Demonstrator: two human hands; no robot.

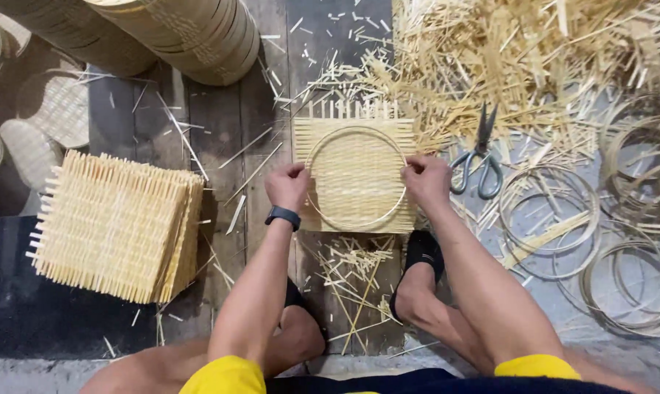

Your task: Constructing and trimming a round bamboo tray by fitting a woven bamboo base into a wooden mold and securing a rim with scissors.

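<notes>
A square mat of pale woven bamboo strips (pixel 355 175) lies on the dark wooden plank floor (pixel 220 124) at the centre of the frame, with a thin round bamboo hoop (pixel 356 219) laid on top of it. The left hand (pixel 288 186) grips the hoop's left edge, fingers curled closed over the rim, with a black watch on its wrist. The right hand (pixel 426 180) pinches the hoop's right edge in the same closed way. The mat sits between the two hands, its loose strip ends sticking out along the top like a comb.

At the left of the frame stands one stack of similar square woven mats (pixel 118 226); how many it holds cannot be counted. One pair of grey-handled scissors (pixel 481 157) lies just right of the right hand, blades pointing up. Loose bamboo hoops (pixel 622 248) lie overlapping at the right, at least six, though the exact number is unclear. A large heap of straw-coloured bamboo offcuts (pixel 519 66) fills the upper right, splintery and tangled. Two leaning columns of finished round woven trays (pixel 191 33) lie across the upper left, with a few single round woven discs (pixel 56 109) at the left edge. Short trimmed strip ends (pixel 355 266) lie scattered below the mat, between the person's feet in black slippers.
</notes>
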